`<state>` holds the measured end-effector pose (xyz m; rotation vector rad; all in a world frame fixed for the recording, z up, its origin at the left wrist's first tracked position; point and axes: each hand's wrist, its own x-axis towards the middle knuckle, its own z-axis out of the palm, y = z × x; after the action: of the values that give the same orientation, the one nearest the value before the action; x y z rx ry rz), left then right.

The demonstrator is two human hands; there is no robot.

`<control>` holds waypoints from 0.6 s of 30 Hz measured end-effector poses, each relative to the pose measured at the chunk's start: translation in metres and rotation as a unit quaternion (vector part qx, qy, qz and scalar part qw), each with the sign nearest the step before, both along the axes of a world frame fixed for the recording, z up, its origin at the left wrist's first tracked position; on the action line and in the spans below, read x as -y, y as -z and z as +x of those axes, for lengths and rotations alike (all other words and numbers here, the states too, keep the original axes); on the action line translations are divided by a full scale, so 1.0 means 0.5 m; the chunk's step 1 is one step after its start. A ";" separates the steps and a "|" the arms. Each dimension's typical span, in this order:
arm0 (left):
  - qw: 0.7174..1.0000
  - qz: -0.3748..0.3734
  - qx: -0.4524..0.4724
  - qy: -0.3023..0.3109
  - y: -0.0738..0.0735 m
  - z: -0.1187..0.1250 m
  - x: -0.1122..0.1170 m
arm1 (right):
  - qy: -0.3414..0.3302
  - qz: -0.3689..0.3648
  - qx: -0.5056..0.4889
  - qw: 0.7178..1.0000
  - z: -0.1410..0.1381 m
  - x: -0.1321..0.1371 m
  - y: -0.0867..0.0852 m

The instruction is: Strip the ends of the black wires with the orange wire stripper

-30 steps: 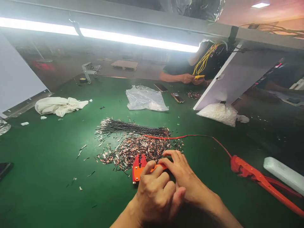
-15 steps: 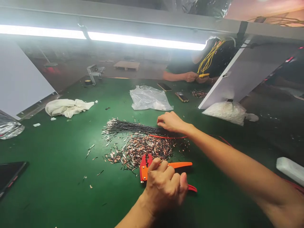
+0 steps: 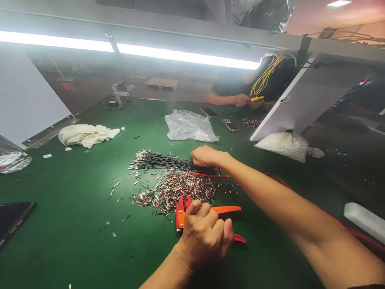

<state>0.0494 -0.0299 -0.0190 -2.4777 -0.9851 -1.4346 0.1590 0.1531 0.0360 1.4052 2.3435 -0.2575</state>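
My left hand (image 3: 206,230) is wrapped around an orange and red wire stripper (image 3: 180,216), whose jaws point up and left. Its orange handle sticks out beyond my fingers on the right. Just past the jaws lies a heap of short wire offcuts (image 3: 189,186), black with copper-coloured and silvery bits. My right hand (image 3: 206,155) is closed over the right part of a bundle of black wires (image 3: 162,161); its fingertips are hidden, so what they pinch cannot be made out. Silvery tips show at the bundle's left end. A red wire (image 3: 207,174) runs between bundle and heap.
Beyond the bundle lies a clear plastic bag (image 3: 191,126), with two phones (image 3: 230,124) near it. A white cloth (image 3: 87,135) is at left, a filled bag (image 3: 281,145) at right. Across the green table (image 3: 75,200), another person's hands (image 3: 242,100) hold something yellow. A lamp (image 3: 186,58) hangs overhead.
My right hand has shifted a little left along the black wire bundle, and its fingers have curled closed. My left hand keeps its grip on the wire stripper, nearly unmoved.
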 end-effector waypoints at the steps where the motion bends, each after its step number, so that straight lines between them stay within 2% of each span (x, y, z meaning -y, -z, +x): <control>1: 1.000 0.002 0.001 0.002 0.000 -0.001 0.001 | -0.001 -0.005 0.004 1.000 -0.001 0.000 -0.002; 5: 1.000 0.017 -0.008 0.006 0.001 0.005 0.008 | -0.005 -0.016 0.014 1.000 -0.004 -0.002 -0.010; 8: 0.999 0.031 -0.033 0.007 -0.009 0.021 0.014 | -0.007 -0.012 0.016 1.000 -0.009 -0.004 -0.013; 11: 0.998 0.028 -0.052 0.007 -0.039 0.040 0.013 | -0.010 -0.005 0.010 1.000 -0.012 -0.007 -0.010; 15: 0.999 -0.007 -0.041 -0.001 -0.084 0.051 -0.011 | -0.013 0.018 -0.014 1.000 -0.004 -0.006 0.000; 18: 0.997 -0.061 -0.039 -0.033 -0.097 0.042 -0.039 | -0.012 0.055 -0.053 0.997 0.009 0.004 0.003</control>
<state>0.0702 -0.0105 0.0293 -2.5366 -1.1601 -1.2839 0.1635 0.1509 0.0345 1.4455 2.4929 -0.2044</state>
